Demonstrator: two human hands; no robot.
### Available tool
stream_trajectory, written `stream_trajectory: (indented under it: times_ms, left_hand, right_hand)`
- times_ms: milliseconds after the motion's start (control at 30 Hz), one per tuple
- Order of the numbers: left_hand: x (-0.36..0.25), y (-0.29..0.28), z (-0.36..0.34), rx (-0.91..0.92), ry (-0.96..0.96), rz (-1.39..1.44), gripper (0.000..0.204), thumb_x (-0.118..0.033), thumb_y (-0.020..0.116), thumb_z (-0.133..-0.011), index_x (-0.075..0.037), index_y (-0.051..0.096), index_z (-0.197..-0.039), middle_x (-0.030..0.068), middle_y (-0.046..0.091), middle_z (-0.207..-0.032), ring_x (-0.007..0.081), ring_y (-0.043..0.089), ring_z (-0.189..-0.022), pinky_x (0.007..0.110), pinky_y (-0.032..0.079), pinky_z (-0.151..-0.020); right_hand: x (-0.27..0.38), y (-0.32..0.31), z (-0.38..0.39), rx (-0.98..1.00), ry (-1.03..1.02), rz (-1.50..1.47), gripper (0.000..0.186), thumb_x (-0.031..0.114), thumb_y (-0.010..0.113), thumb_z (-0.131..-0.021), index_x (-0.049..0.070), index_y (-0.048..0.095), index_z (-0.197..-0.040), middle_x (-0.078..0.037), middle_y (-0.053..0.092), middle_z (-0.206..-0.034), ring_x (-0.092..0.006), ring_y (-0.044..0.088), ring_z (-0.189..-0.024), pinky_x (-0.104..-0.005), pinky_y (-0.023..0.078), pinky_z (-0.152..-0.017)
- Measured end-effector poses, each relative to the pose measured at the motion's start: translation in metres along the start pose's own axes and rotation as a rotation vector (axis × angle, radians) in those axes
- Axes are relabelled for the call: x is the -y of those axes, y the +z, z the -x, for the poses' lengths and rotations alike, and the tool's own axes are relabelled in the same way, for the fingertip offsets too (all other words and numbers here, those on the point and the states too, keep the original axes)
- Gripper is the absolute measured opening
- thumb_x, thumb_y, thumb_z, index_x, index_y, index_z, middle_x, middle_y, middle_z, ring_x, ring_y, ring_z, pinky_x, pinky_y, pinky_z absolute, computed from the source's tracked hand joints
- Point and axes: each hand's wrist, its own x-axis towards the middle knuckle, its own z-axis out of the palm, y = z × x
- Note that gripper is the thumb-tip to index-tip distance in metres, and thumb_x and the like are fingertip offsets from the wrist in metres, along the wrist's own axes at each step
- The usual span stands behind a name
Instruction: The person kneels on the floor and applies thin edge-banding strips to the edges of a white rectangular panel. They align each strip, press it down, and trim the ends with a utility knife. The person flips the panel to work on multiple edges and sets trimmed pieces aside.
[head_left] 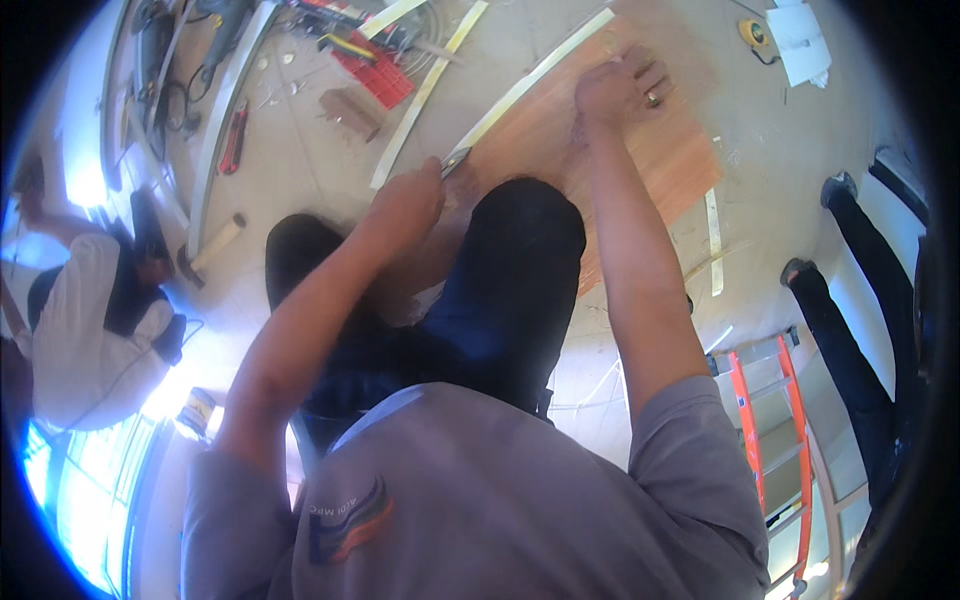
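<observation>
A reddish-brown wooden board (545, 130) lies on the floor in front of my knees, with a pale narrow strip (535, 78) running along its left edge. My left hand (408, 208) is closed around a small grey metal utility knife (455, 160), whose front end meets the near end of that strip. Most of the knife's handle is hidden in my fingers. Farther off, my right hand (622, 92) presses on the far part of the board, its bent fingers slightly apart and a ring on one of them.
Left of the board lie another pale strip (430, 95), a red plastic tray (378, 78), a red cutter (234, 138), a hammer (215, 248) and power tools (150, 50). A tape measure (752, 33) and an orange ladder (770, 430) are at right. Other people sit left and stand right.
</observation>
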Motion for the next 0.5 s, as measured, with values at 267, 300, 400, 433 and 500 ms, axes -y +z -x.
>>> stream_trajectory:
  times_ms: [267,300,400,433,500]
  left_hand:
    - [-0.019,-0.056,-0.034,0.327,0.015,-0.067,0.029,-0.013,0.051,-0.091,0.008,0.065,-0.105,0.0313,0.069,-0.099,0.0433,0.069,-0.092,0.052,0.054,-0.079]
    - [-0.034,-0.070,-0.027,0.382,-0.054,-0.031,0.029,-0.012,0.050,-0.091,0.008,0.066,-0.104,0.0319,0.068,-0.100,0.0429,0.069,-0.093,0.052,0.054,-0.080]
    - [-0.026,-0.042,-0.020,0.244,-0.002,-0.041,0.024,-0.011,0.053,-0.090,0.007,0.063,-0.103,0.0303,0.069,-0.096,0.0428,0.069,-0.090,0.052,0.054,-0.079]
    - [-0.016,-0.017,-0.015,0.093,0.004,-0.022,0.021,-0.010,0.055,-0.089,0.005,0.062,-0.102,0.0291,0.070,-0.095,0.0431,0.070,-0.089,0.051,0.054,-0.078]
    - [-0.004,0.009,-0.010,-0.066,0.011,-0.005,0.018,-0.009,0.055,-0.090,0.003,0.059,-0.103,0.0284,0.070,-0.094,0.0439,0.070,-0.088,0.052,0.054,-0.078]
  right_hand:
    - [0.033,0.000,0.052,0.459,0.048,-0.187,0.074,0.036,0.040,-0.099,0.004,0.010,-0.159,-0.031,-0.005,-0.162,-0.0542,-0.008,-0.148,-0.0628,0.001,-0.118]
    - [0.040,-0.016,0.071,0.543,0.024,-0.210,0.076,0.037,0.040,-0.100,0.003,0.006,-0.159,-0.031,-0.009,-0.162,-0.0541,-0.012,-0.148,-0.0629,-0.003,-0.118]
    - [0.040,-0.027,0.082,0.654,0.000,-0.243,0.081,0.039,0.039,-0.100,0.001,-0.002,-0.159,-0.029,-0.020,-0.161,-0.0528,-0.020,-0.147,-0.0626,-0.008,-0.118]
    - [0.039,-0.026,0.083,0.670,-0.003,-0.255,0.082,0.040,0.038,-0.101,0.001,-0.004,-0.159,-0.029,-0.023,-0.161,-0.0522,-0.023,-0.146,-0.0624,-0.009,-0.118]
    - [0.036,-0.011,0.081,0.636,0.001,-0.233,0.086,0.044,0.039,-0.099,0.003,-0.007,-0.159,-0.028,-0.021,-0.162,-0.0538,-0.025,-0.145,-0.0638,-0.012,-0.116]
